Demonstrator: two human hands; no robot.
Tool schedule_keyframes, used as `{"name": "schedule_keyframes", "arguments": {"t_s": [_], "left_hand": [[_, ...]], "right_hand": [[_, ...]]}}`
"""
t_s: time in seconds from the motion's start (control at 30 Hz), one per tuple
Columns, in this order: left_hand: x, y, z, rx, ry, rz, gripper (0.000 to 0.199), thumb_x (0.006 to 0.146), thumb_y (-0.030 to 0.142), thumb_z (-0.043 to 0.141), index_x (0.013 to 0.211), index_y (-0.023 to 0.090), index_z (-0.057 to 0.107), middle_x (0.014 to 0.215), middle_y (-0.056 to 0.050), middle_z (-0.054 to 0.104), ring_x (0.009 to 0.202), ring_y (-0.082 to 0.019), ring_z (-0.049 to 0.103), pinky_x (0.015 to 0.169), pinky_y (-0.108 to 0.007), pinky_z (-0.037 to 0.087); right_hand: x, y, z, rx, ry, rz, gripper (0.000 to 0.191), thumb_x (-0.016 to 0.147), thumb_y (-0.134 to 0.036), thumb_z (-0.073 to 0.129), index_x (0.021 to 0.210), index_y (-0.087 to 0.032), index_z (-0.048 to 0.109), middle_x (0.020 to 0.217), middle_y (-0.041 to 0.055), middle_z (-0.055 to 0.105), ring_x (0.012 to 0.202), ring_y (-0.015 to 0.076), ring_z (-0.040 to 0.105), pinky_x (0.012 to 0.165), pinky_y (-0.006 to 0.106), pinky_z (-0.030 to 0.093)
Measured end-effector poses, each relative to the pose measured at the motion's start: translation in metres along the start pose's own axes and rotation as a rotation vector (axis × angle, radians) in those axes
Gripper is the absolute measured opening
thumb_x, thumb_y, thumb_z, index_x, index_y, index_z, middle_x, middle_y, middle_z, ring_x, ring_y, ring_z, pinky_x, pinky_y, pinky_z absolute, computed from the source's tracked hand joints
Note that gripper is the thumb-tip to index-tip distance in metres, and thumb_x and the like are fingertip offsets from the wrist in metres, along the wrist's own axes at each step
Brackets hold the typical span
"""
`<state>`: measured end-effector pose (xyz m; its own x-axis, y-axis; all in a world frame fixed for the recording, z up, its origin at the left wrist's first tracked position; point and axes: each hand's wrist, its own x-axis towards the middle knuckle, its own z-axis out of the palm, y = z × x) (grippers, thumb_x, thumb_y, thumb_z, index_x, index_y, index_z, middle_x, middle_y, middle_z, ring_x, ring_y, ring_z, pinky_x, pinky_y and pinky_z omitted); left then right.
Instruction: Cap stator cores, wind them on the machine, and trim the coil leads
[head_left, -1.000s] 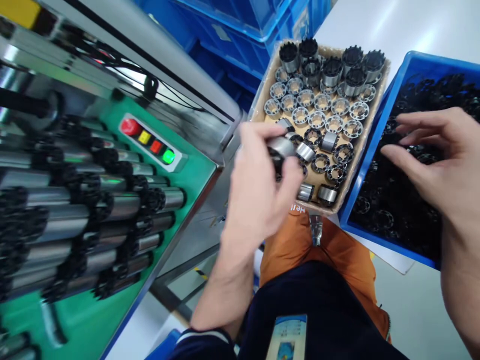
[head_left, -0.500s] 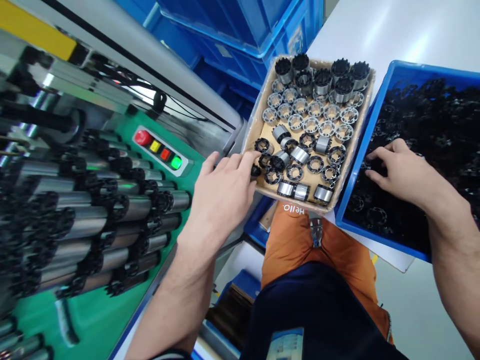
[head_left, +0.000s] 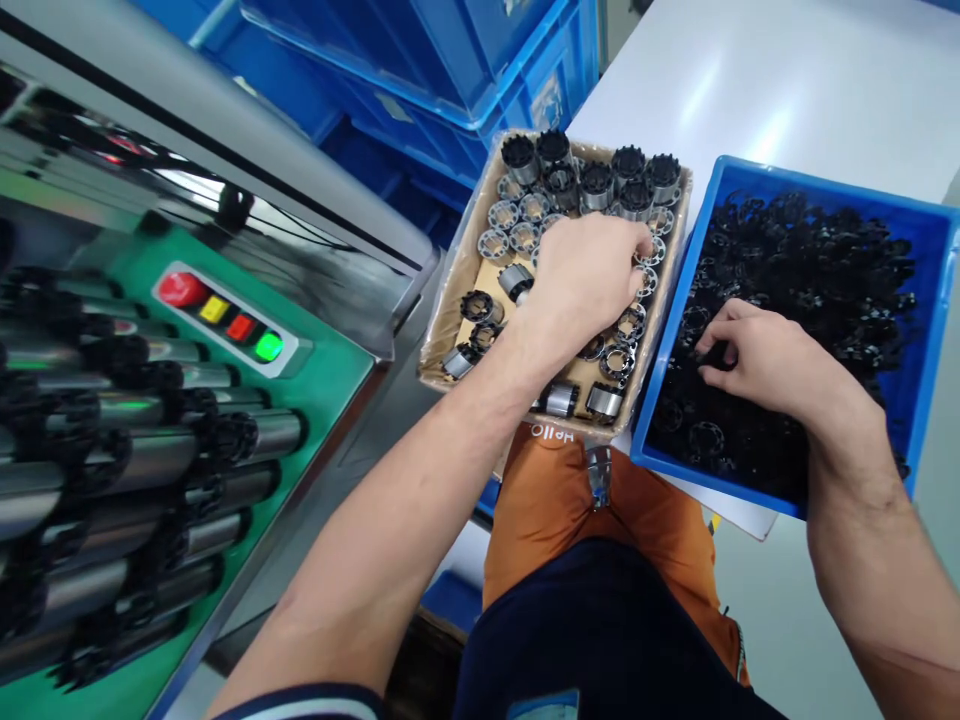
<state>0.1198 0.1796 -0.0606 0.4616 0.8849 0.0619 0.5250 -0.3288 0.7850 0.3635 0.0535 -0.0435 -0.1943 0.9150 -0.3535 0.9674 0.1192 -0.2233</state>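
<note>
Rear cores (head_left: 598, 192): axes vert., teeth (head_left: 664, 163) up; L hand (head_left: 589, 265), R hand (head_left: 761, 355) semicurled, grip unclear.

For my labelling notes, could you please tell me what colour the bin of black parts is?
The bin is blue, seen best in the head view.

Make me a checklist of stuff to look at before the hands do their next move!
1. Left hand over the cardboard box: ok.
2. Right hand at the black pieces in the blue bin: ok.
3. Left hand holding something: cannot tell, its fingertips are hard to see.
4. Right hand holding something: cannot tell.
5. Every metal-banded part upright: not ok, some lie sideways.
6. Green button lit: ok.
</note>
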Motion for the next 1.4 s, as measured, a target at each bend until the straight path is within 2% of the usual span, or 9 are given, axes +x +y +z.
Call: {"name": "schedule_keyframes", "arguments": {"t_s": [0.13, 0.27, 0.37, 0.57, 0.83, 1.0, 1.1, 1.27, 1.4], "left_hand": [[0.025, -0.01, 0.017, -0.053, -0.035, -0.092, 0.018, 0.072, 0.015, 0.085, 0.073, 0.027, 0.072, 0.078, -0.004, 0.049, 0.123, -0.042, 0.068, 0.125, -0.061, 0.05], [0.02, 0.001, 0.007, 0.04, -0.039, -0.068, 0.02, 0.072, 0.009, 0.08, 0.067, 0.026, 0.07, 0.074, -0.003, 0.037, 0.123, -0.047, 0.068, 0.127, -0.07, 0.044], [0.002, 0.012, -0.01, 0.057, 0.001, -0.033, 0.013, 0.078, 0.018, 0.088, 0.081, 0.028, 0.082, 0.085, -0.007, 0.055, 0.118, -0.045, 0.068, 0.124, -0.068, 0.05], [-0.056, 0.027, -0.011, -0.697, 0.091, -0.113, 0.025, 0.094, 0.032, 0.092, 0.11, 0.023, 0.074, 0.119, -0.007, 0.078, 0.118, -0.031, 0.079, 0.096, -0.046, 0.071], [-0.104, 0.044, 0.026, -1.261, -0.032, -0.32, 0.035, 0.093, 0.033, 0.077, 0.126, 0.023, 0.07, 0.148, -0.013, 0.082, 0.117, -0.028, 0.087, 0.064, -0.026, 0.065], [-0.108, 0.042, 0.042, -1.227, 0.081, -0.205, 0.059, 0.102, 0.076, 0.086, 0.11, 0.027, 0.055, 0.119, -0.007, 0.087, 0.074, -0.016, 0.079, 0.047, -0.023, 0.048], [-0.113, 0.038, 0.046, -1.208, 0.117, -0.145, 0.054, 0.108, 0.078, 0.079, 0.131, 0.032, 0.06, 0.087, 0.004, 0.077, 0.055, -0.014, 0.064, 0.043, -0.026, 0.042], [-0.121, 0.032, 0.056, -1.167, 0.119, -0.065, 0.053, 0.122, 0.073, 0.054, 0.154, 0.034, 0.068, 0.082, 0.001, 0.07, 0.059, -0.016, 0.061, 0.05, -0.032, 0.046], [-0.121, 0.031, 0.063, -1.074, 0.251, -0.053, 0.06, 0.119, 0.08, 0.051, 0.153, 0.034, 0.07, 0.109, -0.004, 0.077, 0.083, -0.02, 0.073, 0.065, -0.034, 0.059]], "right_hand": [[-0.001, -0.006, 0.003, -0.126, 0.028, 0.014, 0.028, 0.106, -0.035, 0.078, 0.13, -0.025, 0.089, 0.132, 0.0133, 0.077, 0.098, 0.0307, 0.079, 0.084, 0.043, 0.059], [0.002, -0.005, 0.005, -0.088, 0.027, 0.028, 0.02, 0.105, -0.034, 0.08, 0.121, -0.026, 0.088, 0.124, 0.0126, 0.075, 0.092, 0.0288, 0.076, 0.085, 0.042, 0.059], [0.003, -0.006, 0.005, -0.066, 0.038, 0.055, 0.018, 0.103, -0.029, 0.078, 0.118, -0.025, 0.087, 0.122, 0.0139, 0.076, 0.093, 0.0296, 0.077, 0.085, 0.042, 0.059], [0.001, -0.01, 0.005, -0.071, 0.02, 0.054, 0.028, 0.098, -0.021, 0.076, 0.124, -0.026, 0.085, 0.115, 0.0111, 0.081, 0.092, 0.0291, 0.079, 0.078, 0.038, 0.055], [0.0, 0.011, -0.008, 0.076, 0.143, 0.028, 0.034, 0.088, -0.012, 0.08, 0.117, -0.02, 0.095, 0.111, 0.0103, 0.083, 0.088, 0.0272, 0.079, 0.091, 0.044, 0.064], [-0.008, -0.005, -0.017, 0.571, 0.481, -0.088, 0.044, 0.089, -0.011, 0.082, 0.128, -0.029, 0.093, 0.109, 0.0035, 0.088, 0.096, 0.026, 0.084, 0.094, 0.047, 0.072], [-0.014, -0.029, -0.017, 0.939, 0.641, -0.205, 0.051, 0.082, -0.01, 0.097, 0.123, -0.038, 0.093, 0.109, -0.0036, 0.092, 0.102, 0.0279, 0.089, 0.097, 0.05, 0.075], [-0.013, -0.061, -0.002, 1.072, 0.684, -0.329, 0.043, 0.08, -0.012, 0.107, 0.113, -0.037, 0.096, 0.102, -0.005, 0.093, 0.091, 0.0238, 0.087, 0.083, 0.042, 0.07], [-0.006, -0.063, 0.008, 1.127, 0.606, -0.493, 0.033, 0.086, -0.018, 0.108, 0.113, -0.032, 0.097, 0.102, -0.0022, 0.093, 0.086, 0.0177, 0.086, 0.081, 0.032, 0.07]]}}
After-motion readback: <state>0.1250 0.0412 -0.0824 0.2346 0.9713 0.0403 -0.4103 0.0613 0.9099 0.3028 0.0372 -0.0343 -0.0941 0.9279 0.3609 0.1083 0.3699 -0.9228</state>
